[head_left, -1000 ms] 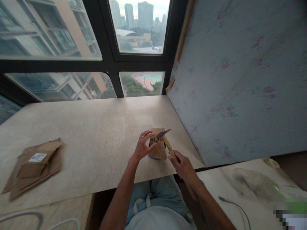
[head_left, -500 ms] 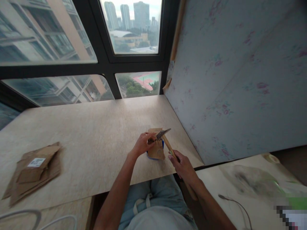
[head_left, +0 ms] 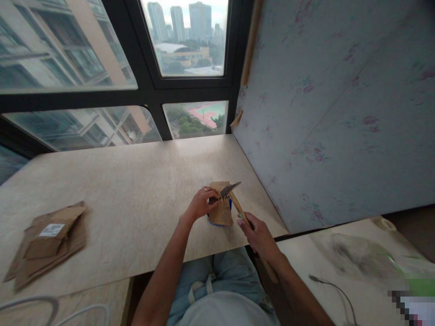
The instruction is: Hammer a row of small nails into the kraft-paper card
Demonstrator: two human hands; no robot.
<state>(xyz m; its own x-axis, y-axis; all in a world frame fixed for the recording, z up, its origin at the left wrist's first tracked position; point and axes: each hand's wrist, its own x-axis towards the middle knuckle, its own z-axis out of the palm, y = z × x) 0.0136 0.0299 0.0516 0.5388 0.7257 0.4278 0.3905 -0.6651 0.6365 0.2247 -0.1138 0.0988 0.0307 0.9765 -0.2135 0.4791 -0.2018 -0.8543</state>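
Note:
My right hand (head_left: 254,231) is wrapped round the wooden handle of a hammer (head_left: 238,204). Its metal head rests at or just over a row of small dark pieces on a brown cardboard piece (head_left: 224,216). The cardboard lies on a blue-edged object (head_left: 217,222), mostly covered. My left hand (head_left: 201,203), with a ring on one finger, is closed in a pinch at the cardboard's left side, close to the hammer head. What sits between those fingertips is too small to make out.
A light tabletop (head_left: 136,190) spreads up to the windows. Flat brown paper packages (head_left: 56,240), one with a white label, lie at the left. A flowered wall panel (head_left: 322,113) borders the right side. A cable (head_left: 335,286) lies on the lower right surface.
The hammer head and my left hand have shifted very slightly. Both hands keep the same hold, and the cardboard stays in place.

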